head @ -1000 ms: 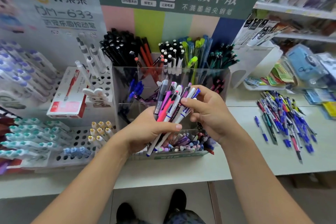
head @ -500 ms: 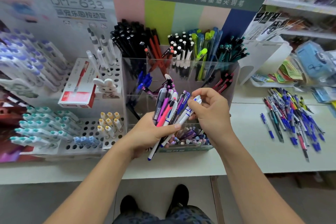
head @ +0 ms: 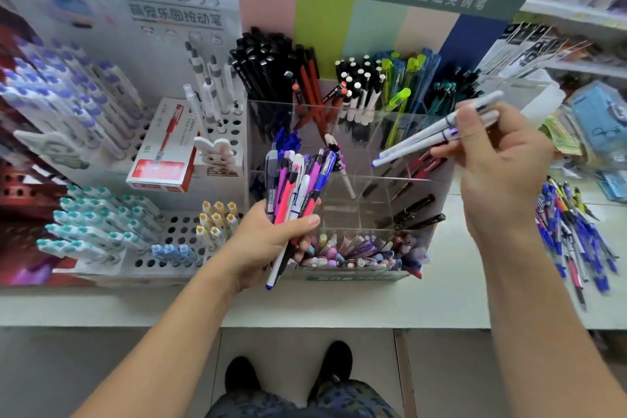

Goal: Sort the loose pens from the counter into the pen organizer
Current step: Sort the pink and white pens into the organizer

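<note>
Right hand [head: 498,163]: fingers pinch two white pens [head: 427,136], blue tips pointing down-left, held in the air above the right rear compartments of the clear pen organizer [head: 437,176]. Not touching the organizer.

Left hand [head: 271,241]: fingers and thumb wrapped round a mixed bundle of pens [head: 298,187] (pink, purple, blue, white, grey), roughly upright, just in front of the organizer's left front side. One white pen of the bundle sticks out below the hand, blue tip over the bench front edge.

Organizer stands on the bench [head: 373,302], near mid front edge. Back compartments full: black pens [head: 261,64] left, red, white-capped, green/blue toward right. Front tray holds small pastel pens lying jumbled. Middle cells mostly sparse, a few black pens in them.

Loose pile of pens [head: 570,231] lies on the bench toward the right edge, well apart from both hands, mostly blue.

Left of the organizer: red pen box [head: 163,153], white perforated rack [head: 176,241] with teal-capped and yellow-capped pens, white display board behind. Green sign with Chinese text above the organizer. Shelves with packaged stock at far right, blurred.

Below the bench front edge: grey floor, the person's black shoes [head: 288,377].
</note>
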`<state>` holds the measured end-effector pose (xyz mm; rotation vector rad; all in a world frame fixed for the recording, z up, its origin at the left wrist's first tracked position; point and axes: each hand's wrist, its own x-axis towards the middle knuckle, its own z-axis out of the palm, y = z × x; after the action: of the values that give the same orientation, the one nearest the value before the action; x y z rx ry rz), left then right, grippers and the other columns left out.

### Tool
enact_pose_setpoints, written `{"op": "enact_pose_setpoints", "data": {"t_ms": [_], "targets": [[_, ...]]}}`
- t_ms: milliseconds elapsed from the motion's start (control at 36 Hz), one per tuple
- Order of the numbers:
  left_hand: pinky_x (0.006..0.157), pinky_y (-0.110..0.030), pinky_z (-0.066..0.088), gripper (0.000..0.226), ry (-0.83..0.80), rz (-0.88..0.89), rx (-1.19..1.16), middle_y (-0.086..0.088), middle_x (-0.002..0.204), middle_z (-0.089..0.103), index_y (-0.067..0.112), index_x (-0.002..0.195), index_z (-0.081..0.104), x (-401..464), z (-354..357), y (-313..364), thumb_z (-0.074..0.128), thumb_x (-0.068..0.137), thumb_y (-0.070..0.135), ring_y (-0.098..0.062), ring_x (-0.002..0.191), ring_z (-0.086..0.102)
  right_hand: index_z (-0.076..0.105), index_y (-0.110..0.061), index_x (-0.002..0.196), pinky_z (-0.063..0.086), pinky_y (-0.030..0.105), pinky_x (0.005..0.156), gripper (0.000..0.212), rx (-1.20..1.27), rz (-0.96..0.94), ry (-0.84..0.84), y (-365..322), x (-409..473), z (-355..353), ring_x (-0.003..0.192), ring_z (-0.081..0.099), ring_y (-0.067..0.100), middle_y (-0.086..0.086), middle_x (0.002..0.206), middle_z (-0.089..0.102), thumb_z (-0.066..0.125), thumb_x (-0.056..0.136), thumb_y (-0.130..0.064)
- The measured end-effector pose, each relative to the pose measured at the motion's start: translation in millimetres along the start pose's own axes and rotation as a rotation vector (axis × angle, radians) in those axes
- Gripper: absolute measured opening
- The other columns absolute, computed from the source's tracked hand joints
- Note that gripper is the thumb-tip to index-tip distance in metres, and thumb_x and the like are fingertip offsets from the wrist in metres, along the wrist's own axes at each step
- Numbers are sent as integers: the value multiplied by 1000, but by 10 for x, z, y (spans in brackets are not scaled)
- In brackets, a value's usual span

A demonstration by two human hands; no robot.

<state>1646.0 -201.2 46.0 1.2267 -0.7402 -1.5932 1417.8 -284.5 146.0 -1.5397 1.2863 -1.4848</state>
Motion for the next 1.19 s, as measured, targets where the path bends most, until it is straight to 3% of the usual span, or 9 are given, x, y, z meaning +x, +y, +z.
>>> {"op": "enact_pose_setpoints", "data": {"t_ms": [194,278,361,472,556,639,750,889,1194], "targets": [[44,-24,48,7,-36,-20,-66,-10,71,63,3,93,62,-20,48,67,69,89,3,-17,54,57,70,-7,86,49,29,62,15,-479,-196,-293,347,111,532,65,61,16,1,73,64,68,96,-19],[44,-23,50,8,-14,-36,-70,-11,75,68,2,98,63,-23,20,89,67,91,2,-17,55,61,60,1,78,32,30,56,29,-711,-102,-437,458,147,720,65,50,23,9,69,57,66,98,-19],[45,-23,50,10,-11,-36,-75,-12,79,72,3,102,64,-27,-6,112,67,92,3,-17,56,62,68,-2,92,42,32,60,24,-825,67,-583,444,186,784,77,59,28,11,83,65,67,97,-25],[45,-24,49,8,-22,-8,-70,-13,83,73,3,98,66,-54,-38,130,68,90,3,-19,58,62,66,-15,131,55,37,98,38,-640,108,-501,269,59,621,107,67,15,0,124,69,71,93,-20],[45,-23,49,17,-44,0,-103,-13,83,73,2,97,66,-79,-41,139,72,83,9,-19,58,62,76,-23,101,61,36,76,11,-452,128,-299,172,-199,507,76,70,7,-11,88,74,71,92,-24],[45,-24,49,20,-112,1,-98,-14,83,72,4,96,67,-92,-41,126,79,81,10,-18,57,61,78,-17,86,46,29,54,24,-241,375,-473,136,-423,587,53,53,9,-2,64,65,74,90,-41],[46,-24,50,12,-179,1,-45,-19,86,72,2,96,69,-96,2,135,74,86,5,-20,59,62,68,8,92,35,23,48,36,49,560,-467,203,-492,707,51,42,13,6,58,49,71,95,-28],[50,-25,54,13,-63,-33,31,-20,93,76,-2,102,68,-42,20,116,70,91,3,-20,65,68,74,-5,97,46,20,49,13,168,585,-278,216,-407,616,58,55,11,3,73,65,65,98,-15],[44,-23,42,23,33,157,-24,0,56,54,11,74,59,-60,-27,168,79,84,13,-12,44,46,58,-9,119,61,31,69,28,114,-167,-63,-230,-61,460,79,74,23,12,89,68,68,95,-2]]}}
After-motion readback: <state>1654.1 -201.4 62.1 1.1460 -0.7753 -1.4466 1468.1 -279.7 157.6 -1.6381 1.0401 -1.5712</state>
